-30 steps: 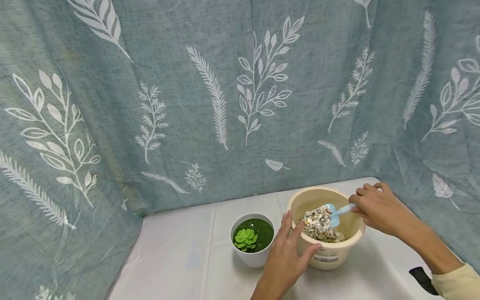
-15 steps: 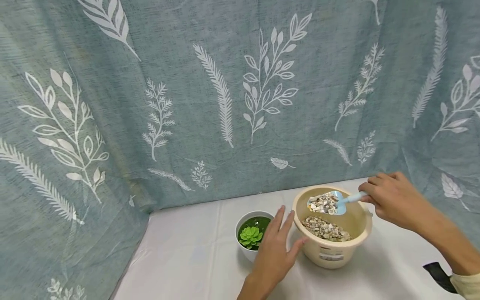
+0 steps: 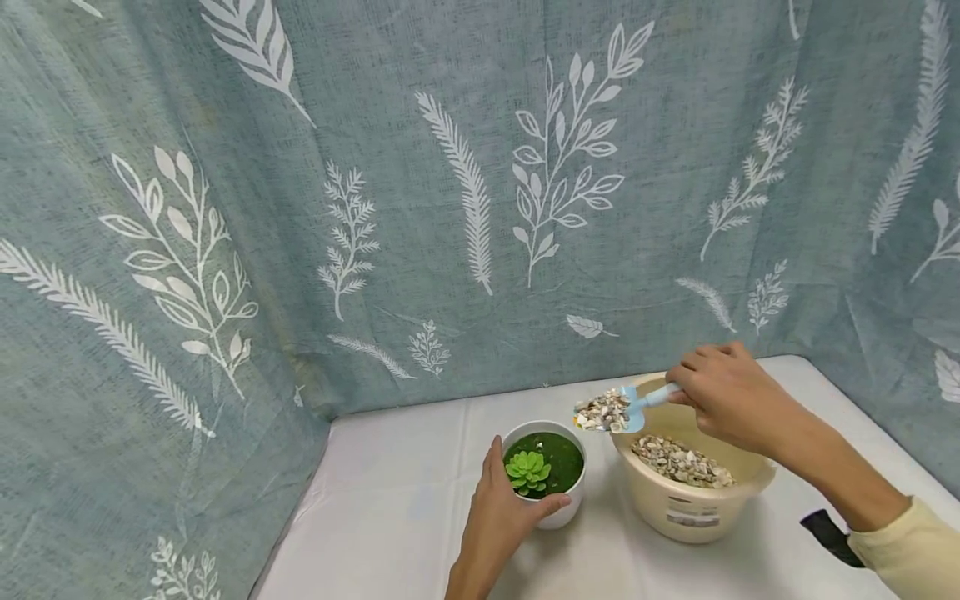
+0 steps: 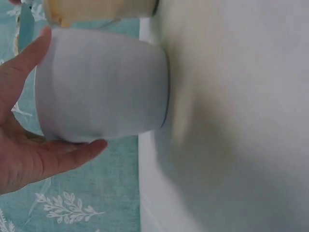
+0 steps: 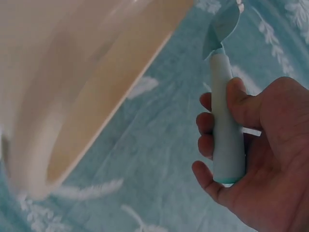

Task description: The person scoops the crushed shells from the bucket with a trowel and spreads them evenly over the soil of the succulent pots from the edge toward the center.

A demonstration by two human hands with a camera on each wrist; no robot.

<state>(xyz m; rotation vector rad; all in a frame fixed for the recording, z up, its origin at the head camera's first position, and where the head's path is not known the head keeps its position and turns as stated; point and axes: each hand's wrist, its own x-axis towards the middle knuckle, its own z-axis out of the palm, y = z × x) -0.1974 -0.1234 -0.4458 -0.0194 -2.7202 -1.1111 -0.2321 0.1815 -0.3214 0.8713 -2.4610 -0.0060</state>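
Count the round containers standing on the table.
2: the white pot, gripped by the left hand, and the cream tub to its right, partly covered by the right hand. No others show.

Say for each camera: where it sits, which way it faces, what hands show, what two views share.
On the head: looking forward and down at the pot, bucket and scoop; left hand and right hand show.
On the left wrist: facing the pot's side; mainly left hand shows.
On the right wrist: facing the scoop and bucket; right hand shows.
Shared by head and left wrist: the pot.
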